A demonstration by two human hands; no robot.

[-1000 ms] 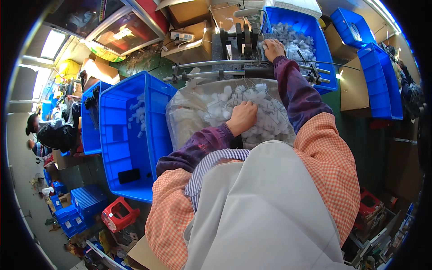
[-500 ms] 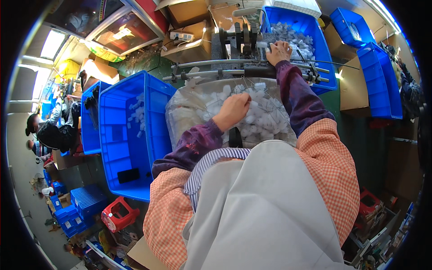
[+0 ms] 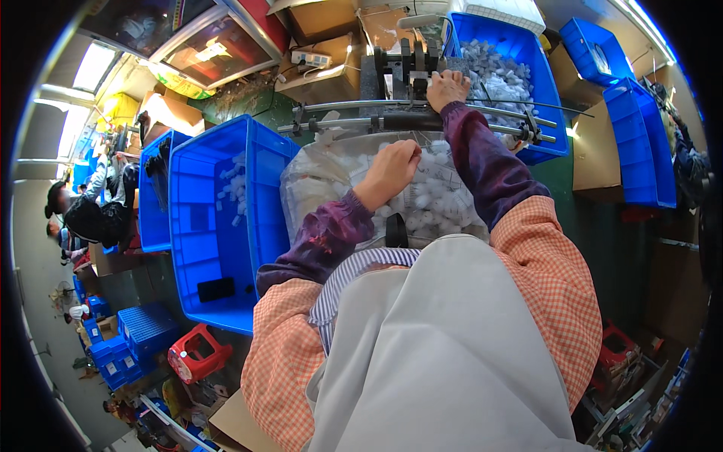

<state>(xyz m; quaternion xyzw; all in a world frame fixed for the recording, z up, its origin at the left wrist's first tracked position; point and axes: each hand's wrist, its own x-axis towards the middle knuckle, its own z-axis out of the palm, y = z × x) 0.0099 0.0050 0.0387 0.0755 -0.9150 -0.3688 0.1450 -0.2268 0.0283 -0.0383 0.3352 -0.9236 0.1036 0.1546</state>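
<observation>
Left hand [image 3: 392,169]: raised just above the heap of small white plastic pieces [image 3: 444,200] in the clear bag [image 3: 301,188], at about 12 o'clock from the person's chest. Fingers curled in narrow, as if pinching a piece or two; what they hold is hidden by the knuckles.
Right hand [image 3: 446,87]: further out, at 1 o'clock, resting on the dark machine [image 3: 410,64] behind the metal rails [image 3: 354,113]. Fingers bent down over the fixture; whether they grip a piece I cannot tell.
White plastic pieces: most lie loose in the bag straight ahead. More fill the blue bin [image 3: 542,83] at 1 o'clock, touching the far side of the rails, and a few sit in the big blue crate [image 3: 263,196] at 10 o'clock.
Step in hand: judged as feeding, with the left hand picking from the bag and the right tending the machine.
Next move calls for: likely carrying the pinch forward over the rails to the machine without snagging the thin wires [image 3: 512,105], with the right hand clear of the fixture's slot.
Nearby: other people bent over work at 9 o'clock, a red stool [image 3: 197,352] at 8 o'clock.
</observation>
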